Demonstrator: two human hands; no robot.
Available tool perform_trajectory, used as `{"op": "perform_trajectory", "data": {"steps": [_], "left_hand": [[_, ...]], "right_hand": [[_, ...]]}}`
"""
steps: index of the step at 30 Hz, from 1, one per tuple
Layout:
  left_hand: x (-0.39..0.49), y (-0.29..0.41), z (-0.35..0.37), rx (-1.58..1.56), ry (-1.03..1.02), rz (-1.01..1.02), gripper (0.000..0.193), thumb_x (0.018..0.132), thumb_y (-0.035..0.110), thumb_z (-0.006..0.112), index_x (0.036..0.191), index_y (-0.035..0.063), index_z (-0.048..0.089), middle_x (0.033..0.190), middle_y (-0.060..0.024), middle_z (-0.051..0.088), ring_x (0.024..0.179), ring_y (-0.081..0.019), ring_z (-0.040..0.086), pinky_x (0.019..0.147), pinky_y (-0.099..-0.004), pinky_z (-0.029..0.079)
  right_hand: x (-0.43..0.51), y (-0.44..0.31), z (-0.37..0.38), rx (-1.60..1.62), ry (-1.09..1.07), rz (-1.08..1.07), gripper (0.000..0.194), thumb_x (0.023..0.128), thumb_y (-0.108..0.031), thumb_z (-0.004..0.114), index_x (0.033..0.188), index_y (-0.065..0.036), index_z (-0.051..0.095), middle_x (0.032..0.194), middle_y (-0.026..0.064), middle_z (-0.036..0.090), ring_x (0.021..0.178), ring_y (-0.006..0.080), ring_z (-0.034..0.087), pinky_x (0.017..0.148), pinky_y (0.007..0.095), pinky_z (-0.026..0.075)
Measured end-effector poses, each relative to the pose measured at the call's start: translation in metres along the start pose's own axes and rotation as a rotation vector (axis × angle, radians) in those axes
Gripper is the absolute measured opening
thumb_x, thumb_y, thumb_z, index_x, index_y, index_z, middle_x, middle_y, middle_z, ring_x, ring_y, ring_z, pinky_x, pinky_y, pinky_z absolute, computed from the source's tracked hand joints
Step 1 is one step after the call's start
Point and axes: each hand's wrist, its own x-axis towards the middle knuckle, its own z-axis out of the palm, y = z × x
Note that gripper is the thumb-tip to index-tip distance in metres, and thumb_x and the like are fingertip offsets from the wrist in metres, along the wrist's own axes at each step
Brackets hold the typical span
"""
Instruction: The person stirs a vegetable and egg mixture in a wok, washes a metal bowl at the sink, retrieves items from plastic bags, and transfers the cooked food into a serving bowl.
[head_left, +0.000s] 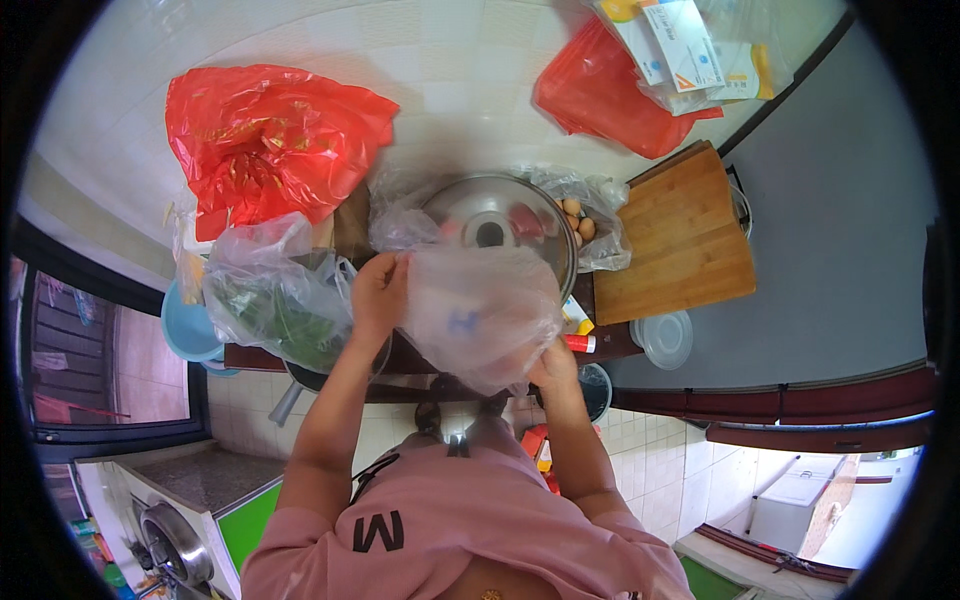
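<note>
A translucent plastic bag (484, 315) with blue print is spread between my two hands. My left hand (380, 294) pinches its upper left edge, and my right hand (555, 364) grips its lower right side. Whether anything lies inside the bag cannot be told. Behind it is a large round metal lid (487, 199) with a dark knob, partly hidden by the bag. Near my left hand, a clear bag of leafy greens (281, 307) rests on the table's front. Brown eggs (581, 223) sit in a clear bag right of the lid.
Wooden cutting boards (682, 232) lean at the right, above clear plastic lids (664, 339). Red plastic bags (274, 142) (607, 90) hang on the wall, with boxes (682, 49) beside the right one. A blue basin (187, 322) stands left. Below the table edge are a pan handle (285, 405) and a bucket (598, 390).
</note>
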Motion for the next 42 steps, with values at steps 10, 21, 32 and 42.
{"op": "perform_trajectory", "data": {"steps": [10,21,32,42], "left_hand": [[0.016,-0.075,-0.002,0.25,-0.444,0.101,0.016,0.086,0.017,0.06,0.081,0.002,0.061,0.073,-0.0025,0.06,0.07,-0.0134,0.055,0.064,-0.0298,0.045],[0.0,-0.034,0.033,-0.211,-0.095,-0.188,0.018,0.091,0.022,0.056,0.093,0.0046,0.061,0.085,-0.0002,0.059,0.081,-0.0124,0.056,0.072,-0.0288,0.046],[0.053,0.032,-0.026,-0.617,0.151,-0.204,0.022,0.096,0.023,0.051,0.079,0.011,0.059,0.069,0.006,0.053,0.057,-0.0039,0.046,0.049,-0.0181,0.036],[0.019,0.056,0.02,-0.496,-0.069,-0.295,0.026,0.094,0.018,0.054,0.069,0.0111,0.049,0.067,0.0086,0.044,0.061,-0.0028,0.036,0.054,-0.0213,0.03]], "right_hand": [[-0.006,-0.049,0.087,0.222,-0.32,-0.305,0.07,0.088,-0.007,0.059,0.147,-0.013,0.021,0.141,0.0199,0.037,0.11,0.0269,0.057,0.092,0.0425,0.049],[0.02,-0.035,0.074,-1.57,0.284,0.034,0.035,0.086,-0.012,0.063,0.117,0.0,0.052,0.108,0.0123,0.06,0.098,0.0225,0.061,0.082,0.0356,0.052],[-0.048,-0.229,0.053,-0.593,0.642,-0.772,0.019,0.085,-0.006,0.061,0.103,-0.001,0.054,0.075,0.0112,0.063,0.052,0.014,0.057,0.046,0.0248,0.047],[0.085,-0.413,0.219,-1.186,0.559,-1.196,0.05,0.083,-0.011,0.067,0.128,-0.004,0.044,0.078,0.0106,0.066,0.048,0.011,0.053,0.041,0.0235,0.038]]}}
